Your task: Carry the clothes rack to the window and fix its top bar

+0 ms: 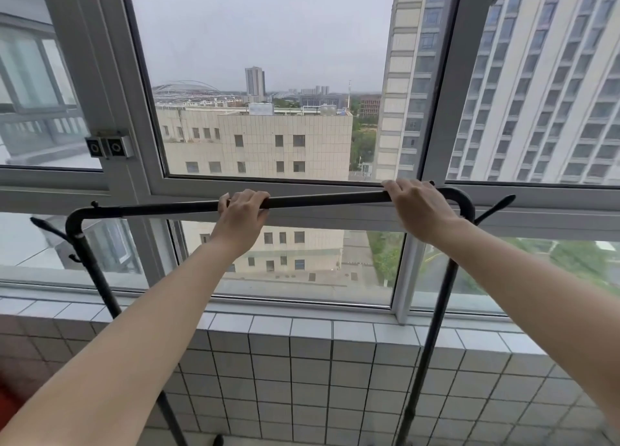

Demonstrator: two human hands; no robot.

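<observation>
Window (268, 76) behind; both hands, left (242, 216), right (417, 207), clasp top bar (322, 200).

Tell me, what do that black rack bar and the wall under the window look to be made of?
Top bar: probably metal tube with a matte black coating, judging by its thin round shape and smoothly bent corner. Wall: small glazed ceramic tiles, off-white with dark grout lines and a slight sheen.

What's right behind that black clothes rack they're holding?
Behind the clothes rack are a tiled low wall and the window, with buildings beyond. The left hand and right hand cover parts of the top bar.
</observation>
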